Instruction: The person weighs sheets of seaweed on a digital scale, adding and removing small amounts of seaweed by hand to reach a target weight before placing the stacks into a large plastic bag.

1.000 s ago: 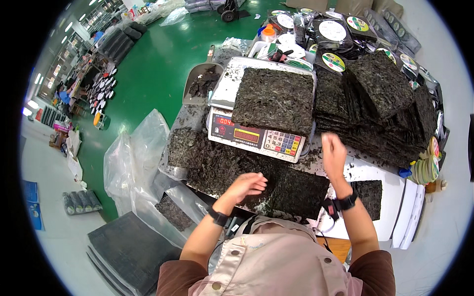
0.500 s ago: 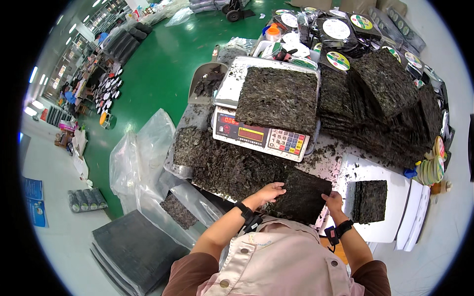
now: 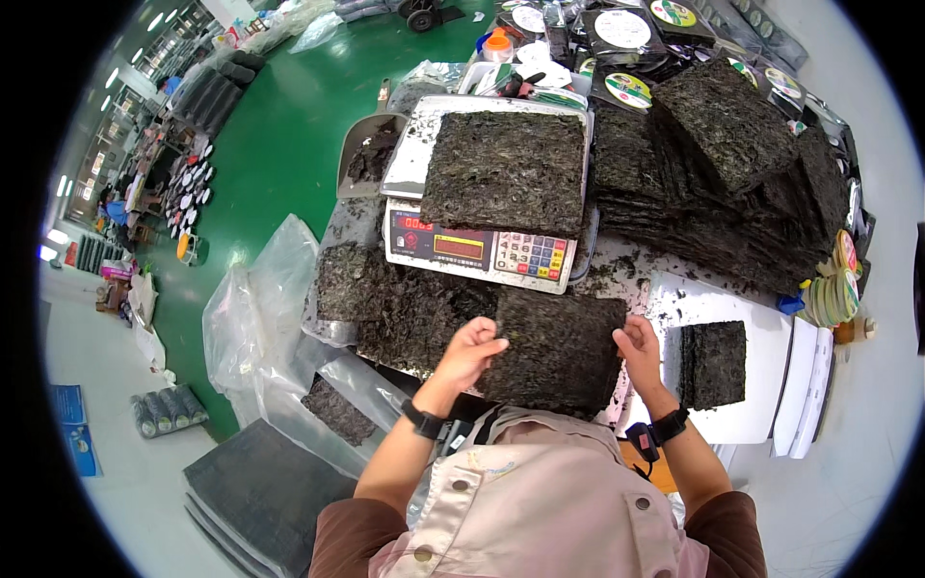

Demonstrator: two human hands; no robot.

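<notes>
Between my hands is a dark, square seaweed sheet [image 3: 554,352], lifted over the pile of sheets and fragments [image 3: 405,308]. My left hand [image 3: 474,352] pinches its left edge, and my right hand [image 3: 638,342] grips its right edge. Just beyond them, another stack of seaweed [image 3: 501,169] lies on the white tray of a digital scale [image 3: 458,249] with red digits and a keypad. To the right of my right hand, a smaller seaweed stack [image 3: 711,364] rests on a white board [image 3: 759,409].
Tall seaweed stacks [image 3: 713,231] and bagged packs with round labels [image 3: 621,34] crowd the back right. A dustpan [image 3: 352,164] of scraps is left of the scale. Crumpled plastic sheeting [image 3: 260,318] and dark slabs [image 3: 260,472] lie lower left. Green floor [image 3: 299,116] stretches beyond.
Both hands were empty above the worktop, then came down onto the sheet's edges. Now they hold it raised, a little farther forward than half a second ago.
</notes>
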